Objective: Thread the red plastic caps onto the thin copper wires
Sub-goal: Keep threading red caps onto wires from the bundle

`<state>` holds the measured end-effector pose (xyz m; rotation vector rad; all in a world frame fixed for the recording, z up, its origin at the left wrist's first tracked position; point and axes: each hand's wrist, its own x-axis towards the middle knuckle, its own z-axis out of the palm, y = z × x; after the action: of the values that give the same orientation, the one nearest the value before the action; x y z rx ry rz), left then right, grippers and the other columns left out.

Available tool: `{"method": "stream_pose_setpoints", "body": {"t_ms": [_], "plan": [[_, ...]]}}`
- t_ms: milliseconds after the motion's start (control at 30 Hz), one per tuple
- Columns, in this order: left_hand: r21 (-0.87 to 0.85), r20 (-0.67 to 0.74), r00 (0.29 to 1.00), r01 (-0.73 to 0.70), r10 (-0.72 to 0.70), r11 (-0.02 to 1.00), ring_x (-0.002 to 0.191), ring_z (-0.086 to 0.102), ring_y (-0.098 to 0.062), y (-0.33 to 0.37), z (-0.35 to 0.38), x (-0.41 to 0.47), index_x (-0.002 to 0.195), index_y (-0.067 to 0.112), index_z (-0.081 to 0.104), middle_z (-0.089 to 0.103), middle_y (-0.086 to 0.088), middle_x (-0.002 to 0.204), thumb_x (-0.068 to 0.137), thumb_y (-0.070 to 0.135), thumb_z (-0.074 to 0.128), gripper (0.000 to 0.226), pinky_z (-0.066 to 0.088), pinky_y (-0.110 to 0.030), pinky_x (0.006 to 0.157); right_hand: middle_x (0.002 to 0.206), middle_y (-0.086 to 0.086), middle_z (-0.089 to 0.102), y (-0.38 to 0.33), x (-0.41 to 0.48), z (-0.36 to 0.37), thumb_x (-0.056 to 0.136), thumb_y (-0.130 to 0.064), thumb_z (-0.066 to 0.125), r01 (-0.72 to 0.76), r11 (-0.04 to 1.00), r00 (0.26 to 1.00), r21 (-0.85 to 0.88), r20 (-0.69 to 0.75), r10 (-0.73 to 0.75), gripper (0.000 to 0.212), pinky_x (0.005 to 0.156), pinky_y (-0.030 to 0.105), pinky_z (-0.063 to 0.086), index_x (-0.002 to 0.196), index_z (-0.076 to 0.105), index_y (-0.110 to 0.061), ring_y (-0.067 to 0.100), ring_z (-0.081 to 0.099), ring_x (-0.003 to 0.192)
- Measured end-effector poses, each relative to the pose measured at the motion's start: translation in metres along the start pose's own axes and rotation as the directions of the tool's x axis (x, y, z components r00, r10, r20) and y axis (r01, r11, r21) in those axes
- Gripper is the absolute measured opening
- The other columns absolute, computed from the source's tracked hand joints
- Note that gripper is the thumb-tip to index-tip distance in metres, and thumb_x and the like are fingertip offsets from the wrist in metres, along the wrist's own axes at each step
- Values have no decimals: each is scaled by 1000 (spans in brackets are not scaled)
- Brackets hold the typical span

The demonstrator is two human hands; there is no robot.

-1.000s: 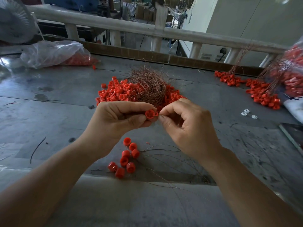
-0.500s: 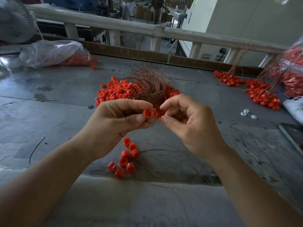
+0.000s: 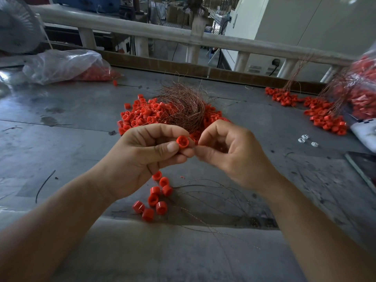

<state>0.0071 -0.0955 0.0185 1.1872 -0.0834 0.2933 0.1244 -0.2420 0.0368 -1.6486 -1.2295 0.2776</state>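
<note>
From my seat I count one red cap (image 3: 182, 141) in play. The left hand (image 3: 146, 157) pinches it between thumb and fingertips, open end facing the camera, held above the near tabletop (image 3: 61, 143). The right hand (image 3: 230, 153) is curled, with thumb and forefinger tips meeting right against that cap. Anything between them is too thin for me to see, so I cannot tell whether it grips a wire.

Under the left hand I count eight caps in a cluster (image 3: 155, 197) on the tabletop. Thin copper wires (image 3: 213, 192) trail off to its right, too fine for me to count.

Beyond the hands lies one loose cap pile (image 3: 138, 117), far too many to count, with one copper wire bundle (image 3: 183, 104) resting on it. At far right I make out two capped bunches, the farther bunch (image 3: 284, 97) and the nearer bunch (image 3: 325, 119), both with wires rising from them. Three small white pieces (image 3: 305, 139) sit near them.

There are two plastic bags. The left bag (image 3: 61, 64) holds red caps, and the right bag (image 3: 364, 88) is blurred and cut off by the frame edge. A white object (image 3: 366, 131) below it is also cut off. The marks on the wall panel (image 3: 257, 69) are too small to read.
</note>
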Motion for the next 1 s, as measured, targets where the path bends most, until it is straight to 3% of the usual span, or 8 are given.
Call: {"method": "stream_pose_setpoints", "body": {"t_ms": [200, 300, 400, 500, 600, 700, 900, 1000], "plan": [[4, 46, 999, 22, -22, 1000, 78, 69, -15, -2, -1, 0, 87, 12, 73, 71, -8, 83, 66, 15, 73, 21, 54, -19, 67, 46, -3, 59, 11, 10, -41, 73, -42, 59, -219, 975, 966, -25, -149, 213, 30, 38, 10, 33, 68, 59, -12, 2, 46, 35], [25, 66, 996, 61, -62, 998, 80, 69, -15, -3, 0, -2, 87, 13, 73, 71, -7, 85, 67, 16, 73, 20, 54, -19, 68, 54, -3, 64, 28, 10, -46, 80, -34, 65, -356, 900, 932, -253, -174, 319, 21, 48, 21, 43, 69, 61, -17, 7, 57, 46], [27, 59, 994, 91, -93, 995, 80, 69, -16, -3, -1, -3, 86, 11, 73, 71, -9, 86, 65, 16, 74, 22, 54, -20, 68, 63, -9, 61, 40, 11, -43, 82, -27, 65, -336, 794, 940, -506, -238, 247, 15, 59, 21, 42, 68, 61, -23, 8, 56, 61], [23, 40, 993, 108, -108, 994, 79, 69, -17, -2, 1, -3, 84, 11, 73, 71, -9, 85, 64, 13, 71, 20, 54, -20, 67, 71, -10, 60, 48, 16, -34, 81, -17, 67, -295, 807, 954, -512, -210, 216, 6, 67, 22, 43, 82, 68, -23, 7, 54, 68], [32, 18, 993, 118, -118, 992, 76, 69, -16, -2, 3, -3, 81, 11, 74, 71, -9, 82, 63, 10, 67, 19, 54, -19, 65, 75, -9, 57, 56, 19, -25, 78, -15, 69, -257, 782, 965, -567, -186, 182, 13, 70, 23, 40, 90, 70, -20, 5, 48, 68], [40, 0, 993, 120, -121, 992, 75, 69, -16, -2, 4, -3, 80, 11, 74, 71, -8, 81, 62, 10, 66, 19, 54, -19, 64, 80, -6, 58, 62, 22, -20, 76, -16, 71, -257, 760, 965, -597, -196, 172, 11, 75, 29, 44, 86, 69, -20, 10, 50, 76], [23, 34, 994, 102, -103, 994, 78, 70, -17, -2, 2, -3, 84, 11, 74, 71, -9, 84, 61, 16, 75, 24, 54, -19, 66, 80, -7, 55, 64, 22, -17, 77, -12, 69, -236, 758, 971, -608, -169, 167, 8, 67, 24, 37, 75, 65, -19, 9, 48, 72], [42, 15, 995, 95, -95, 995, 77, 69, -16, -2, 3, -2, 82, 13, 74, 71, -8, 82, 64, 12, 70, 18, 54, -19, 65, 67, -9, 59, 55, 22, -24, 78, -6, 67, -296, 863, 946, -409, -249, 206, 23, 66, 22, 45, 66, 57, -24, 8, 56, 65]]}}
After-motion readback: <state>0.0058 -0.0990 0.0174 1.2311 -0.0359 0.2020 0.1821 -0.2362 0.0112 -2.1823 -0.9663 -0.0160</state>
